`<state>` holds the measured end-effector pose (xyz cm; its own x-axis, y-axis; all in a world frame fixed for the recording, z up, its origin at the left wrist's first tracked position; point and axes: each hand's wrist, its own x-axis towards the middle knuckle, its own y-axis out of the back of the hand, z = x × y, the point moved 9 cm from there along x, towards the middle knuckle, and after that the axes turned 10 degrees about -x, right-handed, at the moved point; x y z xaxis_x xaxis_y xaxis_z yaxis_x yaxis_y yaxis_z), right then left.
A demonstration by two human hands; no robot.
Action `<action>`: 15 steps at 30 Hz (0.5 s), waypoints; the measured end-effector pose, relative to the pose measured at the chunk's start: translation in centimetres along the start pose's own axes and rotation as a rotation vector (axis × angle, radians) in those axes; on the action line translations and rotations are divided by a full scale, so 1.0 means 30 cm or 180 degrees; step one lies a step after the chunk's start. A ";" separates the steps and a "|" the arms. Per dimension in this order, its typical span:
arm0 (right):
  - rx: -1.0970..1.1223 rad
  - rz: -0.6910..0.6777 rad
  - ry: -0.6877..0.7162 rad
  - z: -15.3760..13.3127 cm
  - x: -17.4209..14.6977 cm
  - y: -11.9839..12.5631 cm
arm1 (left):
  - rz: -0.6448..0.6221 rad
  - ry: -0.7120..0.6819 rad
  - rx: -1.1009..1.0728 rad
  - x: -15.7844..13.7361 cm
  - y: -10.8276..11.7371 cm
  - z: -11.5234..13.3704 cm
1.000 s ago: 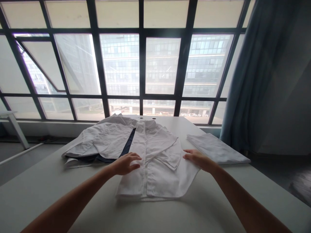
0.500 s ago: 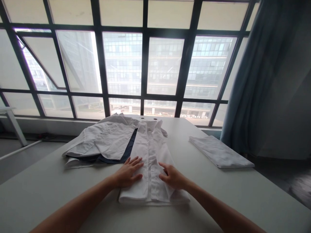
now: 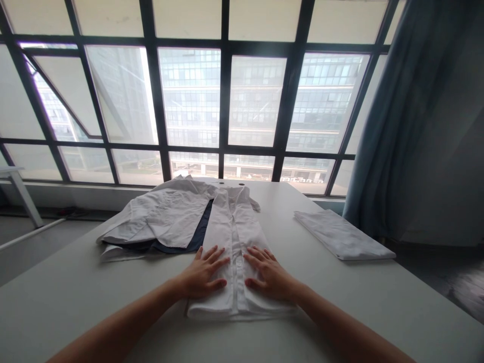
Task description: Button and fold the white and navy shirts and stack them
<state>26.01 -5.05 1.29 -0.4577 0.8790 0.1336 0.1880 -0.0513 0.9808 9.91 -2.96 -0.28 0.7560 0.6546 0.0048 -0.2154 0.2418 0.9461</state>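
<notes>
A white button-up shirt (image 3: 236,227) lies lengthwise before me, its sides folded in toward the row of buttons and its collar at the far end. My left hand (image 3: 204,275) rests flat on its left panel with fingers spread. On the right panel, my right hand (image 3: 269,275) lies flat too, fingers stretched out and apart. Neither hand grasps the cloth. Just left of the shirt is a loose heap of white garments (image 3: 162,212), with a dark navy cloth (image 3: 202,227) showing along its edge.
A folded white garment (image 3: 342,237) lies on the right of the white table (image 3: 333,312). Beyond the table stand large dark-framed windows (image 3: 223,101). A blue-grey curtain (image 3: 381,126) hangs at the right. Part of a white metal frame (image 3: 24,196) is at the far left.
My right hand has gone from curled, with the index finger pointing, to flat and spread on the shirt. The right panel now lies smoother and nearer the buttons. My left hand has shifted slightly right.
</notes>
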 end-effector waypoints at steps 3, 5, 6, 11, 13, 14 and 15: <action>-0.0100 -0.0329 -0.0015 0.000 -0.006 -0.044 | -0.0125 -0.0010 0.0069 -0.009 -0.007 0.034; -0.0150 -0.0394 -0.0019 -0.009 -0.014 -0.039 | -0.0162 -0.0069 0.0140 -0.020 -0.010 0.060; -0.0169 -0.0385 -0.0005 -0.015 -0.021 -0.027 | -0.0152 -0.0114 0.0183 -0.026 -0.009 0.074; -0.0036 -0.0099 0.0234 -0.061 -0.057 0.067 | 0.0158 -0.0503 0.0246 -0.044 0.034 0.174; 0.0124 -0.0117 0.0437 -0.084 -0.065 0.075 | 0.0235 -0.0664 0.0222 -0.035 0.049 0.212; 0.0188 -0.0140 0.0550 -0.095 -0.067 0.073 | 0.0249 -0.0745 0.0209 -0.027 0.052 0.228; 0.0230 -0.0157 0.0647 -0.104 -0.067 0.069 | 0.0244 -0.0834 0.0188 -0.018 0.050 0.241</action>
<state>24.61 -8.42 3.50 -0.6323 0.7655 0.1188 0.2194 0.0299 0.9752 13.65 -8.13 3.49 0.8746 0.4599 0.1533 -0.2475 0.1517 0.9569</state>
